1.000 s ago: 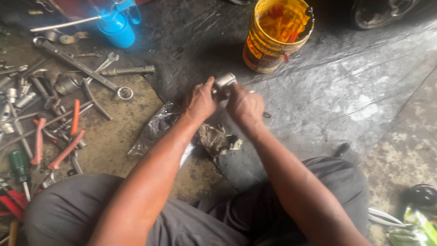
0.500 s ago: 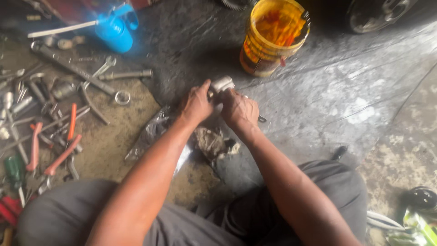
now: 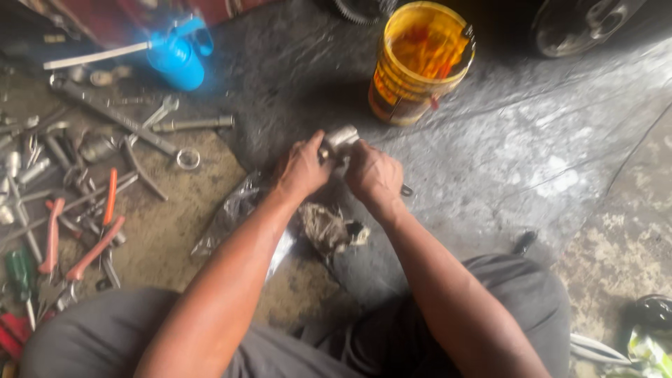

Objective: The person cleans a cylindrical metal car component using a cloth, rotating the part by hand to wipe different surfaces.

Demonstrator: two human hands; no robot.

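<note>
Metal part (image 3: pixel 340 137) sits gripped in both our hands, left (image 3: pixel 302 168) and right (image 3: pixel 373 175), just below the yellow bucket (image 3: pixel 418 63); we seem to twist it, needing a tight grip.

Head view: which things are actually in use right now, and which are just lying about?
In use:
left hand
right hand
small metal part, in both hands

Lying about:
yellow bucket
blue oil can
dirty rag
orange-handled pliers
wrenches

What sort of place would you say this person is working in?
Probably a vehicle repair workshop. Wrenches and pliers lie scattered on a grimy floor, a stained yellow bucket stands nearby, and both hands grip a small metal part.
</note>
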